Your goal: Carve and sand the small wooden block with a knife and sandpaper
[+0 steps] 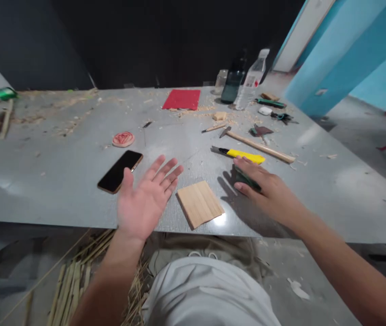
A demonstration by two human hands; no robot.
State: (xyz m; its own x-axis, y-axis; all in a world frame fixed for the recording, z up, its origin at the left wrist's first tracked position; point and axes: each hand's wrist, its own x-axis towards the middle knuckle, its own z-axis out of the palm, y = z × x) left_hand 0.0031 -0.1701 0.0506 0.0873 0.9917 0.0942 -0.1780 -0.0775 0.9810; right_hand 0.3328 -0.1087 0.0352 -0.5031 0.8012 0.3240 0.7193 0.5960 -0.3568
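My left hand (145, 199) is open, palm up with the fingers spread, above the table's front edge. It holds nothing. To its left lies a black-faced phone (121, 171). A flat square wooden board (200, 203) rests on the table between my hands. My right hand (264, 183) is closed, palm down, around a small dark green block (247, 178), which shows between thumb and fingers and is mostly hidden. Just beyond its fingertips is a yellow-handled knife (242, 155).
Behind the knife lie a hammer (260, 146), a pencil-like tool (214, 128) and a wood piece (219, 116). A clear bottle (252, 81), dark bottle (232, 86) and red sheet (182, 99) are farther back. A round red-marked disc (123, 139) sits left. Wood shavings are scattered about.
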